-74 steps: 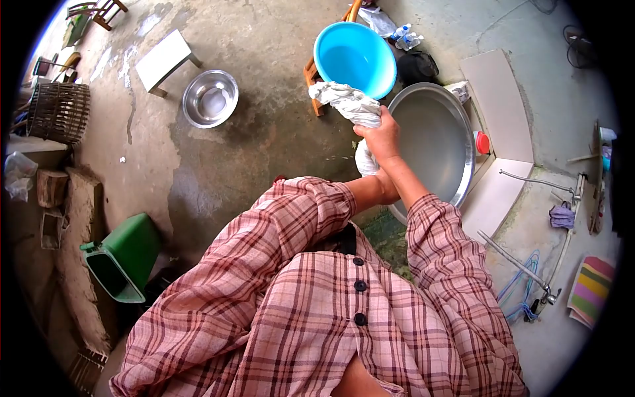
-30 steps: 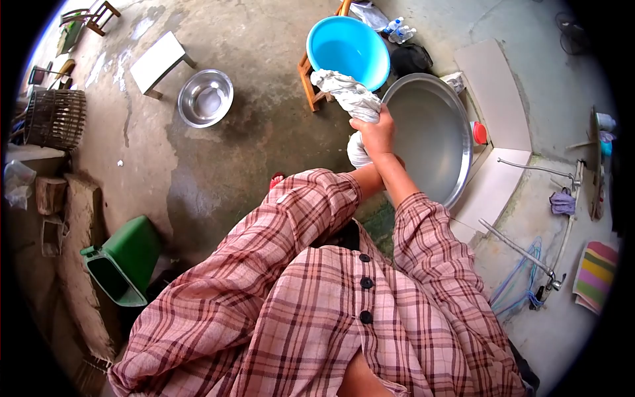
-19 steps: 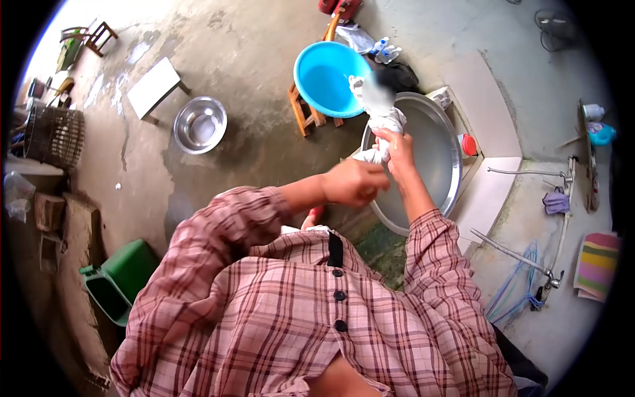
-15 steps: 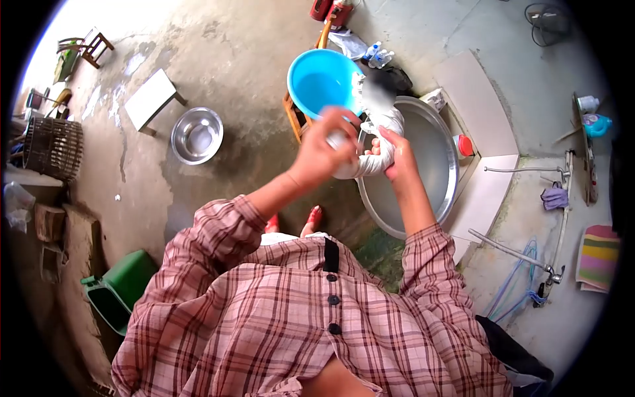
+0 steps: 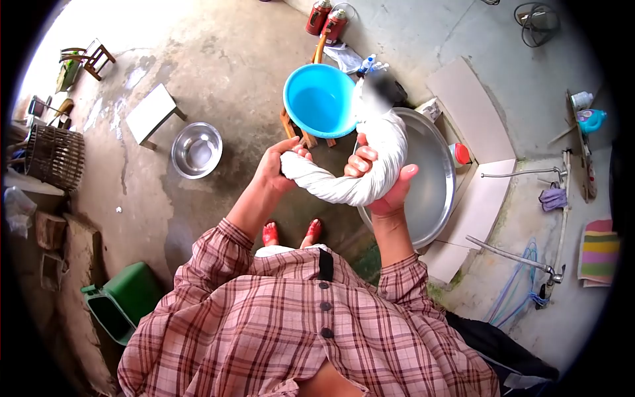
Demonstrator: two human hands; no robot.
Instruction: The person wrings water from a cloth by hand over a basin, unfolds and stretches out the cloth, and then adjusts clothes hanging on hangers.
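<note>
A thick white cloth [image 5: 337,188], twisted like a rope, curves between my hands above the wet floor and the large metal tub. My left hand [image 5: 274,167] closes on its left end. Around the bend on the right my right hand [image 5: 391,197] is wrapped, its fingers showing over the inner side and its thumb outside. From there the cloth runs up and away to a blurred patch near the blue basin, where its far end cannot be made out. Below it on the right sits the large metal tub [image 5: 433,192], partly hidden by the cloth and my right hand.
A blue basin [image 5: 321,99] rests on a wooden stool [image 5: 291,126]. A steel bowl [image 5: 197,151] and a small white table [image 5: 153,116] stand left. A green bin [image 5: 129,298] is at lower left. Taps [image 5: 529,259] project from the right wall; red flasks [image 5: 335,25] stand behind.
My left hand has moved left and down, now gripping the cloth's end. The cloth has swung into a wide, fuller twisted curve. My right hand has shifted slightly lower.
</note>
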